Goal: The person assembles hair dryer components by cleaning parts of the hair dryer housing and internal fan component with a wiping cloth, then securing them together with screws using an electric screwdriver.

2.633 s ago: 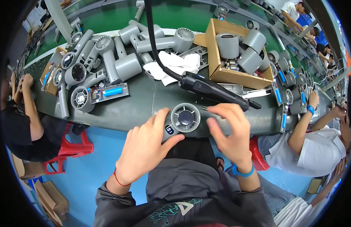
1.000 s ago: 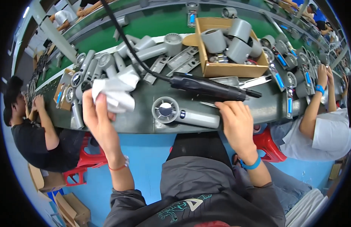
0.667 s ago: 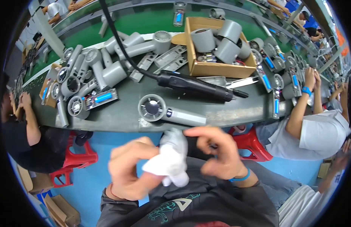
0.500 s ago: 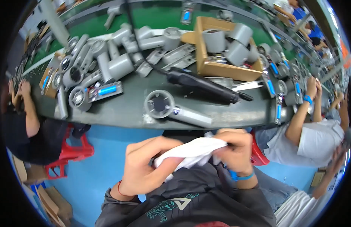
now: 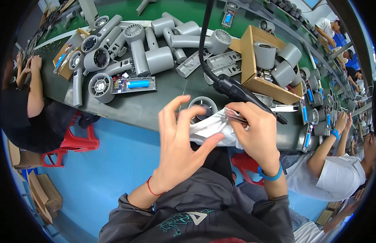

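Note:
Over the table's front edge, my right hand (image 5: 257,131) is closed on a crumpled white cloth (image 5: 214,128). A thin metal tool, like tweezers (image 5: 237,118), also shows between its fingers. My left hand (image 5: 175,148) has its fingers spread, with the thumb close to the cloth; whether it touches is unclear. Just behind the cloth lies a grey fan-shaped housing (image 5: 212,103) with a round ring, its handle hidden by the cloth and my right hand. Beyond my right hand rests a black corded electric screwdriver (image 5: 240,92).
Grey dryer-like housings (image 5: 159,60) are piled at the back left. An open part (image 5: 133,84) carries a circuit board and blue battery. A cardboard box (image 5: 273,87) of grey cylinders stands right. People sit on both sides; a red stool (image 5: 80,139) is left.
The view has shifted, so the table's things sit differently in it. My left hand has opened and come off the cloth. Both hands are higher in view, and the metal tool now shows.

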The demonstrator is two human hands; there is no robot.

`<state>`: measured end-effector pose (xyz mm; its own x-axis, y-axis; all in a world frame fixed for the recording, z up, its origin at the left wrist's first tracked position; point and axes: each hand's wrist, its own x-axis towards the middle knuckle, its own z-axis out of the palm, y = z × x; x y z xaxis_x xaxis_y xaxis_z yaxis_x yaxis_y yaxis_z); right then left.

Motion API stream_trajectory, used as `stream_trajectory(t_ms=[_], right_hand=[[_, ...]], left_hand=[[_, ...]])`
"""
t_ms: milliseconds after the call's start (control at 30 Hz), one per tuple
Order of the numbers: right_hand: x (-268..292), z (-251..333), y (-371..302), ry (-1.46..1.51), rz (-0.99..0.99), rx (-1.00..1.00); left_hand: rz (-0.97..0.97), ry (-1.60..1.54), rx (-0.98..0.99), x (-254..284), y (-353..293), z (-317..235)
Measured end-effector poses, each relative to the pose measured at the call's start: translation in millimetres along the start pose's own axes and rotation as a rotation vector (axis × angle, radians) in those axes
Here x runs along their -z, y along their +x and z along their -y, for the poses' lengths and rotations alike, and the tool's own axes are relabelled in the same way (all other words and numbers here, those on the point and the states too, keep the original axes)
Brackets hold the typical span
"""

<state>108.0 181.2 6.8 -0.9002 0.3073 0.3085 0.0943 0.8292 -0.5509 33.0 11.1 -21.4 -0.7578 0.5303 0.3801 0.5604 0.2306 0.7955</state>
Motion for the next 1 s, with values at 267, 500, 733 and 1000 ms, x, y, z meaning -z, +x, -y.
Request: stream_trajectory(t_ms=[267,500,733,1000], right_hand=[[-5.9,0.3,3.1,-0.104,-0.070,0.014],[-17.6,0.0,-7.3,0.257,0.011,0.033],[-15.7,-2.2,9.6,0.369,0.113,-0.004],[2.9,14.6,17.2,0.302,0.243,-0.202]], left_hand=[[0.080,-0.120,0.003,-14.5,8.3,19.1],[0.039,-0.166,0.019,-24.2,4.2,21.7],[0.076,-0.327,0.120,-24.1,2.7,27.4],[0.030,-0.183,0.131,-27.8,3.3,18.0]])
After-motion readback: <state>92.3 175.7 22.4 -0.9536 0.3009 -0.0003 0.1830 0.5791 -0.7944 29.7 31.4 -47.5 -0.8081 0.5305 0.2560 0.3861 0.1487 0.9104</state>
